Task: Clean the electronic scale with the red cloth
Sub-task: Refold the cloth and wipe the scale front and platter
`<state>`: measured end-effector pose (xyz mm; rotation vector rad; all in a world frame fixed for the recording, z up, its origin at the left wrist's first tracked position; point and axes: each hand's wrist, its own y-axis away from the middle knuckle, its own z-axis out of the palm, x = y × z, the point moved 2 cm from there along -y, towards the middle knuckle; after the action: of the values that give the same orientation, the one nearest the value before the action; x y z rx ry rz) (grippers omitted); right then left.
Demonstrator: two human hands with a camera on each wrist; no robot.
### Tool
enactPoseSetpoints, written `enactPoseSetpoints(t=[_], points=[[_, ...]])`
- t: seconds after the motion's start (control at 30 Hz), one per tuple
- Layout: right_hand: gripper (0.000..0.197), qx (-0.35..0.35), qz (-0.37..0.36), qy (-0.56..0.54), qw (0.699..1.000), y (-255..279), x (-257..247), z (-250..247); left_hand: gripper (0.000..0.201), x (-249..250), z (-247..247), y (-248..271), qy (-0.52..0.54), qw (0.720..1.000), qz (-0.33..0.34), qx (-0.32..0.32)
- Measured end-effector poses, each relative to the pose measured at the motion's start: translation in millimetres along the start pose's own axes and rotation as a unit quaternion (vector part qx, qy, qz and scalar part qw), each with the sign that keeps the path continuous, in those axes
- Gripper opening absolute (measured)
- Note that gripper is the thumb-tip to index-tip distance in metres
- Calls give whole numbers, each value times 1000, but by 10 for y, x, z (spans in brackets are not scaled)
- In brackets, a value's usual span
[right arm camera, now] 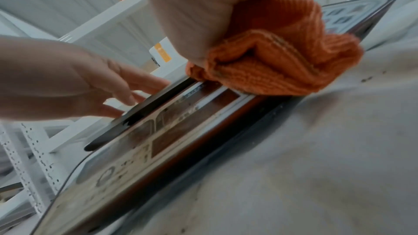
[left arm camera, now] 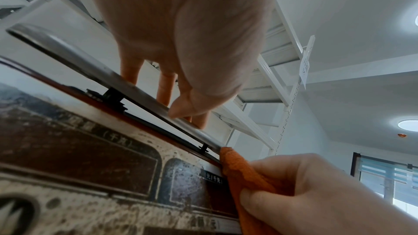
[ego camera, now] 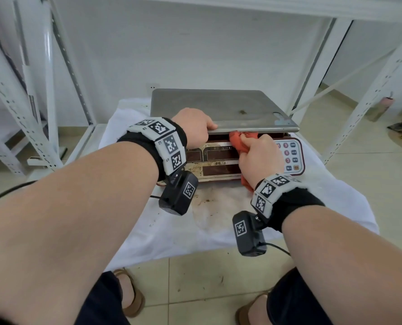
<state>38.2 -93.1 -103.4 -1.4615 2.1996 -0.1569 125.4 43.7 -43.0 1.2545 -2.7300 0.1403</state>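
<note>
A white sheet (ego camera: 162,228) (stained near its front) carries the scale (ego camera: 228,137), whose steel pan (ego camera: 218,106) overhangs a grimy display panel (ego camera: 218,158). The left hand (ego camera: 193,130) grips the pan's front edge, thumb beneath and fingers on top. The right hand (ego camera: 258,158) is fisted round the bunched red cloth (ego camera: 239,143), pressing it into the gap under that edge.

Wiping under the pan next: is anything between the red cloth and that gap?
Nothing visible: the red cloth, gripped by the right hand, already meets the steel pan edge, which the left hand holds.
</note>
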Motion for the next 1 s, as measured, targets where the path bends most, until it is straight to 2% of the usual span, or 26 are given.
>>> enactPoseSetpoints(t=[0.07, 0.2, 0.4, 0.6, 0.77, 0.87, 1.0], points=[[36, -9, -27, 24, 999, 63, -40, 20, 56, 5, -2, -5, 2, 1000, -1, 0], [33, -49, -78, -19, 996, 44, 68, 7, 58, -6, 36, -28, 7, 1000, -21, -5], [28, -17, -36, -22, 999, -88, 112, -22, 56, 14, 23, -17, -7, 1000, -17, -2], [26, -27, -46, -34, 998, -70, 123, -24, 54, 26, 16, -17, -19, 1000, -19, 0], [39, -65, -83, 80, 991, -1, 61, -90, 54, 14, 63, -27, -16, 1000, -20, 4], [42, -93, -77, 60, 991, 15, 74, -109, 57, 15, 81, -23, -13, 1000, -26, 6], [32, -124, -88, 41, 988, 52, 64, -200, 57, 38, 71, -3, -5, 999, -33, 7]])
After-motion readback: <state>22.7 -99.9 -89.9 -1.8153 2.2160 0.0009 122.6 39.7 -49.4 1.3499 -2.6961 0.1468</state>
